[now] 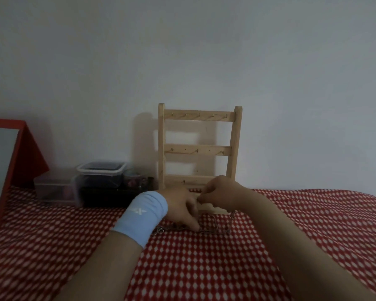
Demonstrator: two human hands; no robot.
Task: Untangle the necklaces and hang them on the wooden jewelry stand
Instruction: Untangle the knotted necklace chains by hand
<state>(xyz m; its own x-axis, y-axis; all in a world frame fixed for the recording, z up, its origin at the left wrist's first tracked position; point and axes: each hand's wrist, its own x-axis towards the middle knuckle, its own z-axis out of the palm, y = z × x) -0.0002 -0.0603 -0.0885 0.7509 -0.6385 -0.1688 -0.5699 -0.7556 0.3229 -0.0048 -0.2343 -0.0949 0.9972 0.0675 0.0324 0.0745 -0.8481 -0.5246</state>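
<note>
Tangled necklaces [214, 227]: thin silvery metal chains of small links. They lie on the red cloth [204, 268], which is printed with white diamonds, near its far edge and just in front of the stand's foot. The long axis of the tangle runs left to right, and a ring end lies at the left.

Your left hand [180, 208], which wears a soft light-blue wristband [140, 218], curls downward. Its fingertips [196, 227] meet the chain on the cloth. Blur hides whether they pinch it or only press it.

Your right hand [221, 193] is raised above the cloth with its fingertips bunched, pinching a strand. A short length of chain dangles beside that wrist.

The wooden jewelry stand [199, 149] is pale, ladder-shaped and upright at the far edge against the wall. It has three flat crossbars with small hooks, and its face is turned toward you.

Clear plastic boxes [101, 173] sit at the far left edge, and a red-framed mirror [2, 161] stands at the left corner.
</note>
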